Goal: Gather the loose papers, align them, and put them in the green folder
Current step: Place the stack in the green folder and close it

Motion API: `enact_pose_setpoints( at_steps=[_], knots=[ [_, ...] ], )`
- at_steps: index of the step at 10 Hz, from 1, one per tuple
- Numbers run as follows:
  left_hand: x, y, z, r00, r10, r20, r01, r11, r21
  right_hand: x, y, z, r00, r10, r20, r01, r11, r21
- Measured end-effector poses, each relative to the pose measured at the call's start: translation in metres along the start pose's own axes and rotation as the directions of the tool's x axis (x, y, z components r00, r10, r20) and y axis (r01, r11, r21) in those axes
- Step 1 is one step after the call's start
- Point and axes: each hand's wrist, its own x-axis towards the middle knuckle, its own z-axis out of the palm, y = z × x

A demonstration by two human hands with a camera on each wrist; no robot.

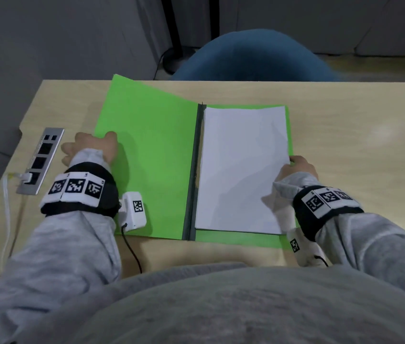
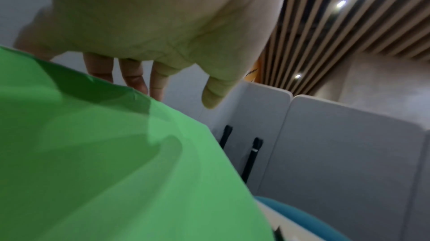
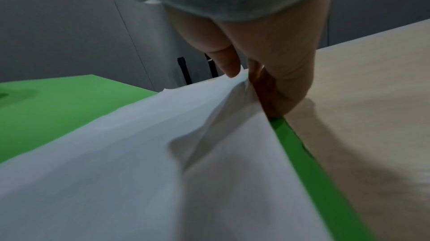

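Green folder (image 1: 146, 155) lies open on the desk (image 1: 345, 135); right hand (image 1: 298, 167) pinches the papers (image 1: 241, 165), left hand (image 1: 92, 147) holds the lifted left cover.

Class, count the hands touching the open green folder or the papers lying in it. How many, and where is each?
2. The left hand holds the left edge of the green folder's open cover; the right hand pinches the right edge of the papers. Fingertips are partly hidden.
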Motion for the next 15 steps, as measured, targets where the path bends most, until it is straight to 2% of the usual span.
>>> enact_pose_setpoints(
  at_steps=[1, 2, 3, 4, 5, 6, 7, 8, 9, 10, 11, 12, 13, 14, 15],
  knots=[
    [-0.038, 0.014, -0.014, 0.993, 0.117, -0.015, -0.117, 0.993, 0.008, 0.001, 0.016, -0.006, 0.999, 0.000, -0.040, 0.005, 0.993, 0.120],
    [-0.070, 0.027, -0.028, 0.965, 0.256, -0.063, -0.257, 0.966, -0.019, -0.008, 0.032, -0.021, 0.998, -0.005, 0.065, 0.000, 0.996, 0.087],
    [-0.108, 0.041, -0.035, 0.898, 0.428, -0.100, -0.436, 0.897, -0.073, -0.010, 0.050, -0.029, 0.997, -0.046, 0.060, 0.038, 0.992, 0.119],
    [-0.146, 0.054, -0.028, 0.822, 0.565, -0.072, -0.570, 0.814, -0.116, -0.004, 0.067, -0.032, 0.999, -0.031, 0.035, 0.023, 0.976, 0.216],
    [-0.182, 0.066, -0.011, 0.762, 0.647, -0.024, -0.640, 0.746, -0.188, -0.002, 0.081, -0.040, 0.996, -0.030, 0.085, 0.012, 0.979, 0.202],
    [-0.215, 0.078, 0.010, 0.719, 0.693, 0.042, -0.658, 0.699, -0.281, 0.004, 0.097, -0.047, 0.993, -0.060, 0.103, 0.044, 0.987, 0.157],
    [-0.236, 0.087, 0.029, 0.705, 0.702, 0.105, -0.624, 0.684, -0.378, 0.004, 0.110, -0.054, 0.987, -0.066, 0.146, 0.048, 0.992, 0.120],
    [-0.249, 0.095, 0.043, 0.727, 0.673, 0.133, -0.549, 0.687, -0.477, -0.004, 0.120, -0.067, 0.981, -0.123, 0.147, 0.125, 0.992, -0.004],
    [-0.258, 0.100, 0.060, 0.751, 0.619, 0.230, -0.410, 0.710, -0.573, -0.002, 0.128, -0.074, 0.969, -0.130, 0.209, 0.133, 0.991, 0.000],
    [-0.259, 0.101, 0.083, 0.730, 0.614, 0.300, -0.414, 0.746, -0.521, 0.004, 0.130, -0.077, 0.951, -0.206, 0.231, 0.220, 0.975, -0.040],
    [-0.247, 0.096, 0.105, 0.692, 0.620, 0.370, -0.555, 0.785, -0.276, 0.007, 0.124, -0.075, 0.942, -0.240, 0.233, 0.246, 0.969, 0.006],
    [-0.227, 0.085, 0.124, 0.698, 0.556, 0.452, -0.595, 0.801, -0.067, 0.008, 0.121, -0.069, 0.939, -0.282, 0.199, 0.280, 0.959, 0.038],
    [-0.208, 0.070, 0.137, 0.734, 0.482, 0.478, -0.611, 0.776, 0.156, 0.007, 0.120, -0.058, 0.917, -0.328, 0.226, 0.316, 0.945, 0.086],
    [-0.191, 0.055, 0.146, 0.734, 0.454, 0.505, -0.661, 0.649, 0.377, 0.000, 0.113, -0.044, 0.871, -0.455, 0.187, 0.470, 0.882, -0.045],
    [-0.176, 0.038, 0.159, 0.664, 0.440, 0.605, -0.738, 0.517, 0.433, -0.008, 0.103, -0.029, 0.810, -0.555, 0.192, 0.587, 0.770, -0.249]
  ],
)
